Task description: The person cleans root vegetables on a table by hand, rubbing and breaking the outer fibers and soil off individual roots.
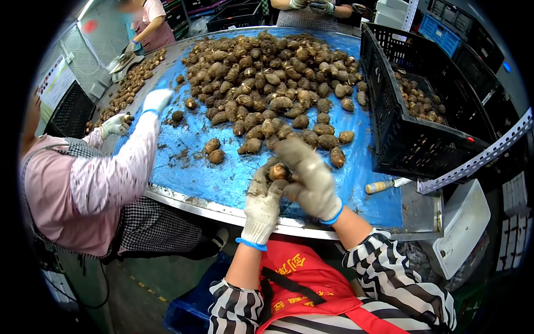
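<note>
My left hand [262,199], in a soiled white glove, is closed around a small brown taro [279,172] with a pale end showing. Just right of it is my right hand [312,181], also gloved and somewhat blurred. Its fingers are stretched out and apart from the thumb, close to the taro, with nothing seen in them. Both hands are over the near edge of a blue-covered table [183,181]. Beyond them lies a large heap of taro [267,72], and two loose taros [214,153] rest to the left.
A black crate [428,133] with taro inside stands at the right. Near it lies a wooden-handled knife [379,186]. A white bin [461,228] is at the lower right. A co-worker's gloved hand [157,100] reaches over the table at left. More people stand at the far side.
</note>
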Tool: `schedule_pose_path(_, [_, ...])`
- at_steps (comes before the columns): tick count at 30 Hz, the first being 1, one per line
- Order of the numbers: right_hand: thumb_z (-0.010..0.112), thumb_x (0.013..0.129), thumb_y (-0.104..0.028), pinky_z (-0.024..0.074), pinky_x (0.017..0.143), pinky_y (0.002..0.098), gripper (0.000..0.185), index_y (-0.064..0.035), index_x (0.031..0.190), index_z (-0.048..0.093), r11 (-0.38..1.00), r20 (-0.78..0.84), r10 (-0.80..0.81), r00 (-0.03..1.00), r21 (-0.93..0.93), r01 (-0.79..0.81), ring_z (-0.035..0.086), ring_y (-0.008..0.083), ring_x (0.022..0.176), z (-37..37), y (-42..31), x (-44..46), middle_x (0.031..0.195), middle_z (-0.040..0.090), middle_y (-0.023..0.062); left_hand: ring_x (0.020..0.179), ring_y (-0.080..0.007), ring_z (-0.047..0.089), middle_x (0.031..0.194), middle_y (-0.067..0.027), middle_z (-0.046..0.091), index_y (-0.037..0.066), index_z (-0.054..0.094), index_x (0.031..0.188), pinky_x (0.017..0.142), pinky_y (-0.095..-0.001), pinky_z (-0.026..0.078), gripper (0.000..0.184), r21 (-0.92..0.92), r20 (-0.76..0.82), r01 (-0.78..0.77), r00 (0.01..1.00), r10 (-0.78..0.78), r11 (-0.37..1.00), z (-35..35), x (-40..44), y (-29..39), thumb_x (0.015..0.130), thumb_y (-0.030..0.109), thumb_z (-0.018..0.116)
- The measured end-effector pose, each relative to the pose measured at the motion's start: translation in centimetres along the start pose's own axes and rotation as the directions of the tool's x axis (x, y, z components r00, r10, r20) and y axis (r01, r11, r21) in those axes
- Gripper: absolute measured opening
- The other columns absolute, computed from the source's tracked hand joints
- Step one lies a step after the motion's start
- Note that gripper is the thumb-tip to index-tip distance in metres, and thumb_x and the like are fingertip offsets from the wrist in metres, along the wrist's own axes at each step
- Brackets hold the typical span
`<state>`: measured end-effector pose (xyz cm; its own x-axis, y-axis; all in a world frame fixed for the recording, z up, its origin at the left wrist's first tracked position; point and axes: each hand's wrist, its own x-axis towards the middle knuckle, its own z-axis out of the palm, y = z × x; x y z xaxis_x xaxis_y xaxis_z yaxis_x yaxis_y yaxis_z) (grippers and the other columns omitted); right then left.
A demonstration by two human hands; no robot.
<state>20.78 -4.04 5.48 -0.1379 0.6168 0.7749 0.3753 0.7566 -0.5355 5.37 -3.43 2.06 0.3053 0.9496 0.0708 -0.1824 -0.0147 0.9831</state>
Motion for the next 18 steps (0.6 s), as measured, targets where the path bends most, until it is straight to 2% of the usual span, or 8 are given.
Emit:
schedule_pose_path(1, [0.059,0.092,-0.023,0.0452,0.107,0.0519,0.048,0.0059,0.130,0.059,0.950,0.100,-0.037,0.994,-0.306,0.066,0.057,0.0410,0.126,0.7,-0.6,-0.7,0.130,0.060,0.0258,0.127,-0.0239,0.055,0.140,-0.0136,0.054,0.001,0.042,0.145,0.107,-0.0348,0.047,0.049,-0.348,-0.086,0.040,0.993,-0.074,0.937,0.3,-0.2,-1.7,0.098,-0.002,0.057])
schedule_pose_path(3, [0.058,0.092,-0.035,0.0386,0.112,0.0527,0.056,0.0042,0.132,0.059,0.944,0.194,0.041,0.980,-0.328,0.026,0.054,0.0442,0.127,1.0,-1.6,-0.4,0.134,0.057,0.0274,0.129,-0.0253,0.054,0.142,-0.0146,0.052,0.002,0.041,0.146,0.108,-0.0355,0.046,0.050,-0.801,0.047,0.212,0.955,-0.294,0.560,-0.9,-0.1,-2.5,0.098,-0.003,0.055])
schedule_pose_path(4, [0.061,0.090,-0.029,0.0434,0.109,0.0496,0.054,0.0029,0.133,0.059,0.945,0.161,0.012,0.987,-0.324,0.042,0.055,0.0439,0.125,1.1,-0.8,-0.7,0.132,0.058,0.0273,0.124,-0.0271,0.057,0.136,-0.0167,0.056,0.002,0.046,0.139,0.105,-0.0360,0.048,0.046,-0.185,-0.014,0.019,1.000,-0.022,0.982,-0.4,-0.6,-1.9,0.095,-0.003,0.059])
schedule_pose_path(5, [0.061,0.090,-0.025,0.0451,0.107,0.0479,0.051,0.0029,0.133,0.059,0.961,0.150,0.074,0.986,-0.275,-0.030,0.057,0.0430,0.124,0.9,-0.9,-0.5,0.132,0.059,0.0270,0.120,-0.0293,0.059,0.131,-0.0174,0.058,0.002,0.049,0.134,0.101,-0.0367,0.049,0.045,0.034,0.017,-0.068,0.998,0.068,0.997,-0.7,-0.5,-2.1,0.092,-0.004,0.061])
schedule_pose_path(8, [0.058,0.090,-0.013,0.0493,0.102,0.0429,0.046,0.0028,0.133,0.058,0.963,0.143,0.256,0.956,-0.124,-0.240,0.061,0.0388,0.119,0.6,-1.4,-0.7,0.129,0.061,0.0252,0.097,-0.0399,0.063,0.104,-0.0197,0.062,0.002,0.057,0.111,0.081,-0.0428,0.053,0.039,0.664,0.230,-0.432,0.895,0.383,0.610,-1.1,-0.7,-0.8,0.075,-0.004,0.067])
schedule_pose_path(11, [0.054,0.091,-0.002,0.0518,0.098,0.0373,0.042,0.0029,0.133,0.058,0.912,0.139,0.406,0.903,0.002,-0.410,0.066,0.0316,0.112,0.4,-0.6,-2.0,0.124,0.065,0.0221,0.091,-0.0428,0.061,0.097,-0.0189,0.061,0.003,0.058,0.108,0.077,-0.0472,0.052,0.038,0.720,0.332,-0.497,0.859,0.390,0.484,-0.3,-0.6,0.9,0.072,-0.002,0.068])
schedule_pose_path(15, [0.047,0.106,-0.042,0.0471,0.105,0.0357,0.059,0.0020,0.145,0.046,0.639,0.329,0.505,0.798,0.480,-0.602,0.053,0.0267,0.132,0.4,2.4,-3.5,0.146,0.052,0.0152,0.095,-0.0417,0.061,0.103,-0.0194,0.060,0.005,0.059,0.115,0.080,-0.0472,0.052,0.040,0.705,0.472,-0.489,0.864,0.176,0.513,-0.1,-1.3,2.3,0.076,0.001,0.069])
schedule_pose_path(18, [0.055,0.104,-0.026,0.0527,0.097,0.0314,0.042,0.0000,0.137,0.056,0.034,0.354,0.712,0.607,0.845,-0.534,0.063,0.0210,0.116,1.7,5.7,-5.5,0.130,0.065,0.0123,0.112,-0.0295,0.063,0.119,-0.0157,0.063,0.000,0.055,0.131,0.095,-0.0385,0.052,0.051,0.356,0.414,-0.358,0.889,0.198,0.863,0.4,-2.3,2.1,0.082,-0.008,0.064])
